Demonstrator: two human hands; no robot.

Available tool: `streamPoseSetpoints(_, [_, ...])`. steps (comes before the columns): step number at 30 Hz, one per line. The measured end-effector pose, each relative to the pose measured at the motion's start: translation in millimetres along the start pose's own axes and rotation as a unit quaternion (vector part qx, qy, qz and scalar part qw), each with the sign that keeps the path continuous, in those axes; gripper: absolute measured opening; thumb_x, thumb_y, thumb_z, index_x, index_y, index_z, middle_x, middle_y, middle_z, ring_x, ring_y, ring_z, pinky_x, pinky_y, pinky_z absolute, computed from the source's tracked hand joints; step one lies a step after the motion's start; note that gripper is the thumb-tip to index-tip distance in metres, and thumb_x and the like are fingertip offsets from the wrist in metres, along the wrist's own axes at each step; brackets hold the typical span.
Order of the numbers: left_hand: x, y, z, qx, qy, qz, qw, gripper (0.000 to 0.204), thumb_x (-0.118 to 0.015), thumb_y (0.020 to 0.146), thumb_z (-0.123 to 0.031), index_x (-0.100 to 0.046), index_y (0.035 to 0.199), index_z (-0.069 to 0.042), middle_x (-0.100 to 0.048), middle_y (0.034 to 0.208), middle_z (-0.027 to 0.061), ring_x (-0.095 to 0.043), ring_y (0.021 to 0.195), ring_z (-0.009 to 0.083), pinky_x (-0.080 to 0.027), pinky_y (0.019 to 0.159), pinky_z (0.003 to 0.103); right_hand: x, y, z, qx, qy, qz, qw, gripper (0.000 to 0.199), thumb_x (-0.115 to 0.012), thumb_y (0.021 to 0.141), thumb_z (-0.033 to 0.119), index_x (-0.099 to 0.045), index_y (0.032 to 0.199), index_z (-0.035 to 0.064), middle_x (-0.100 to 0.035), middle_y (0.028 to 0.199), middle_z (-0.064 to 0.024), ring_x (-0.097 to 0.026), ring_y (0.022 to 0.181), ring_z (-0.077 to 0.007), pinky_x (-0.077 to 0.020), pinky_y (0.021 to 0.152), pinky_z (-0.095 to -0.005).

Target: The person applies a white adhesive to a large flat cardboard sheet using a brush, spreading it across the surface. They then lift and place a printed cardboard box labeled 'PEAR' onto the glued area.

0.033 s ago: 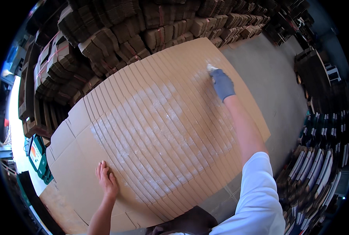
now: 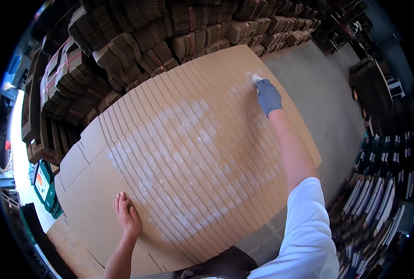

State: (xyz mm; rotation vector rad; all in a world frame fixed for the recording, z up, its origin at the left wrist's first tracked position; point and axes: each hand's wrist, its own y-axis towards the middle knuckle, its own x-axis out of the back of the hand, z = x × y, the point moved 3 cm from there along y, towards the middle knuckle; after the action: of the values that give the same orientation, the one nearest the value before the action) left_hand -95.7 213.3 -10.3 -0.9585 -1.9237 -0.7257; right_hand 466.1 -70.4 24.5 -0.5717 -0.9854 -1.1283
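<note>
Overlapping flat cardboard sheets lie fanned out in front of me, each showing a strip. Wet white smears, like glue, cover much of the strips' middle. My right hand, in a grey-blue glove, is closed around a brush near the far right end of the sheets. Only the brush's whitish tip shows; its handle is hidden in the glove. My bare left hand rests on the plain cardboard at the near left, fingers stretched out, holding nothing.
Bundled cardboard stacks rise along the far side, some tied with reddish strapping. A wooden pallet stands at the left beside a green-and-white object. Rows of folded sheets stand at the right. Grey floor shows beyond the cardboard.
My right hand and the brush have shifted slightly to the right across the cardboard. The left hand has stayed almost where it was.
</note>
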Motion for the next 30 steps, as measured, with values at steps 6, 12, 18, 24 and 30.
streamPoseSetpoints(6, [8, -2, 0, 0.002, 0.02, -0.003, 1.0, 0.025, -0.045, 0.091, -0.005, -0.049, 0.116, -0.004, -0.046, 0.145, 0.0181, -0.037, 0.136, 0.0417, -0.023, 0.114, 0.055, -38, 9, 19, 0.104, -0.156, 0.028, 0.982, 0.021, -0.047, 0.095, 0.017, -0.062, 0.102, 0.0047, -0.066, 0.103, -0.0199, -0.065, 0.091, -0.0377, -0.0522, 0.081, -0.0468])
streamPoseSetpoints(12, [5, -2, 1, -0.015, 0.031, -0.004, 0.999, 0.024, -0.044, 0.092, -0.005, -0.048, 0.116, -0.003, -0.047, 0.144, 0.0197, -0.037, 0.135, 0.043, -0.025, 0.113, 0.055, -15, 52, -15, 0.063, -0.043, -0.023, 0.997, 0.025, -0.048, 0.095, 0.02, -0.063, 0.108, 0.0055, -0.064, 0.111, -0.0187, -0.062, 0.101, -0.0366, -0.0502, 0.087, -0.0452])
streamPoseSetpoints(18, [3, -5, -1, -0.007, 0.029, -0.004, 1.0, 0.024, -0.044, 0.092, -0.005, -0.048, 0.116, -0.003, -0.047, 0.143, 0.0196, -0.038, 0.135, 0.0431, -0.027, 0.113, 0.054, 30, 72, -100, -0.095, -0.12, -0.074, 0.985, 0.027, -0.047, 0.097, 0.024, -0.062, 0.105, 0.0032, -0.067, 0.105, -0.0205, -0.064, 0.098, -0.039, -0.0493, 0.085, -0.0454])
streamPoseSetpoints(24, [8, 3, -4, -0.01, 0.015, -0.003, 1.0, 0.027, -0.049, 0.09, -0.003, -0.05, 0.117, -0.003, -0.047, 0.144, 0.018, -0.038, 0.136, 0.0401, -0.028, 0.113, 0.051, 38, -55, -74, 0.035, -0.103, 0.005, 0.994, 0.018, -0.053, 0.093, 0.009, -0.064, 0.107, 0.0046, -0.064, 0.113, -0.0149, -0.064, 0.101, -0.0331, -0.0498, 0.085, -0.0416])
streamPoseSetpoints(30, [8, -1, -2, 0.001, 0.024, -0.013, 1.0, 0.026, -0.05, 0.091, -0.005, -0.05, 0.117, -0.005, -0.047, 0.146, 0.0115, -0.037, 0.138, 0.035, -0.025, 0.115, 0.047, 41, -162, -12, 0.122, 0.02, -0.011, 0.992, 0.025, -0.055, 0.091, 0.005, -0.064, 0.114, 0.0066, -0.065, 0.117, -0.0128, -0.064, 0.099, -0.0284, -0.0512, 0.088, -0.0371])
